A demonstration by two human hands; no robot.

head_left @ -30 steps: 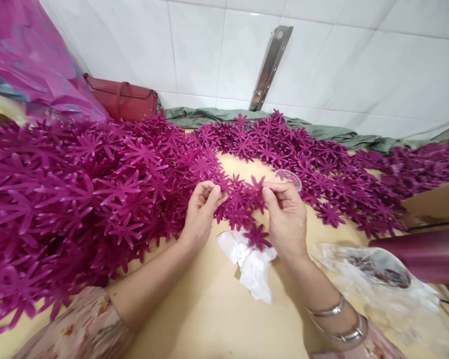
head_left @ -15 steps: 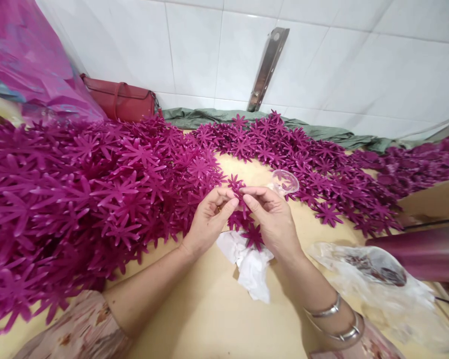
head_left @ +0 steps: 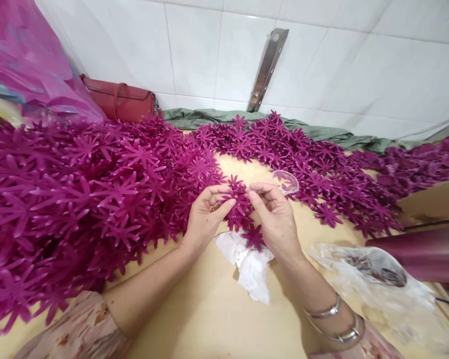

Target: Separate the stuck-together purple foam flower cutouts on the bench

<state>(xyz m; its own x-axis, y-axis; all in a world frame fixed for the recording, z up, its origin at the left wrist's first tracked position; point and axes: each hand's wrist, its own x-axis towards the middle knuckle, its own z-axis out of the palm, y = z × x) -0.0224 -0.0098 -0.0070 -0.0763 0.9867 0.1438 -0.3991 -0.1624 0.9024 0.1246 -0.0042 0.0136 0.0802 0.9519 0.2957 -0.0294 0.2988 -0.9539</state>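
Note:
Between my hands a magenta artificial flower piece [head_left: 238, 203] with narrow, finger-like petals is spread out, its face toward me. My left hand [head_left: 205, 214] pinches its left petals between thumb and forefinger. On the opposite side, my right hand [head_left: 277, 219] has thumb and fingertips closed at a right-hand petal. Just below, another magenta flower piece [head_left: 254, 237] lies on a crumpled white cloth or tissue [head_left: 253, 274]. Beyond my right hand is a small clear plastic dish [head_left: 285, 182], its contents hard to make out.
A large heap of magenta flower pieces [head_left: 97, 184] covers the left side. More flower pieces [head_left: 303, 159] run along the back to the right. A red handbag [head_left: 119, 101] stands by the tiled wall. At right lie a clear plastic bag [head_left: 362, 279] and a magenta roll-like object [head_left: 422, 252].
My hands have moved slightly apart. The flower piece between them, bunched earlier, is now spread flatter and faces me more.

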